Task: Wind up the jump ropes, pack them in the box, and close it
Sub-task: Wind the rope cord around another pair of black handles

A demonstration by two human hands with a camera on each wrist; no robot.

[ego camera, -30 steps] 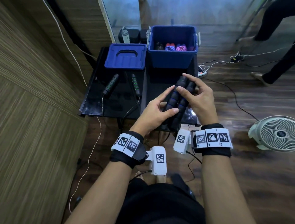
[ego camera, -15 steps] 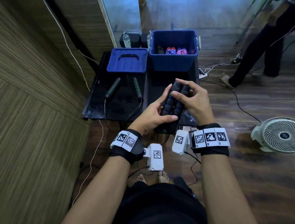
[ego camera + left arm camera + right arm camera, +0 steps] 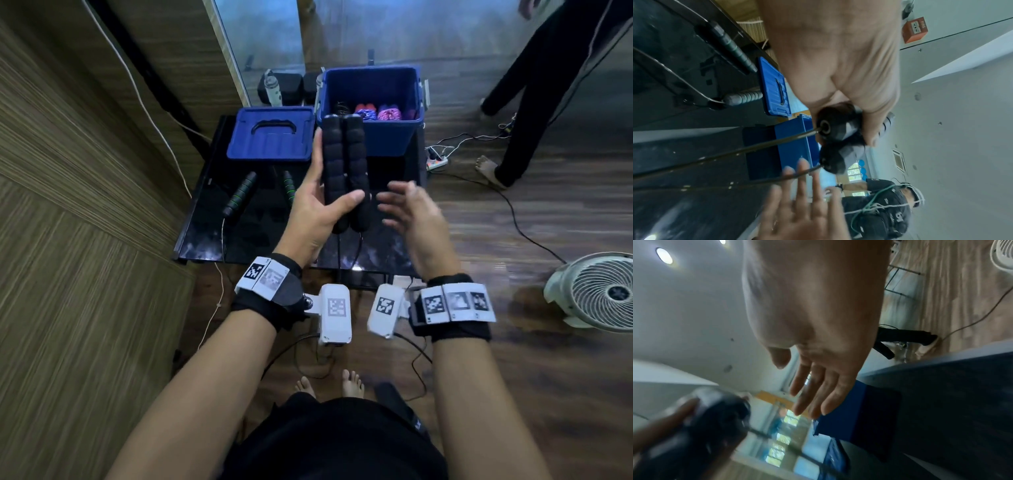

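Observation:
My left hand grips two black foam jump-rope handles side by side, held upright above the black table, in front of the open blue box. Their thin black cords trail down from the handle ends. My right hand hovers just right of the handles with fingers spread, holding nothing; it appears blurred. Wound ropes lie inside the box. The blue lid lies flat left of the box. A second rope with green-striped handles rests on the table's left.
A white floor fan stands at the right. Another person's legs and a power strip with cables are behind the table's right. A wood-panelled wall runs close along the left. A bottle stands behind the lid.
My left hand has lifted the paired handles up and forward toward the box. My right hand has let go of them and drawn away to the right.

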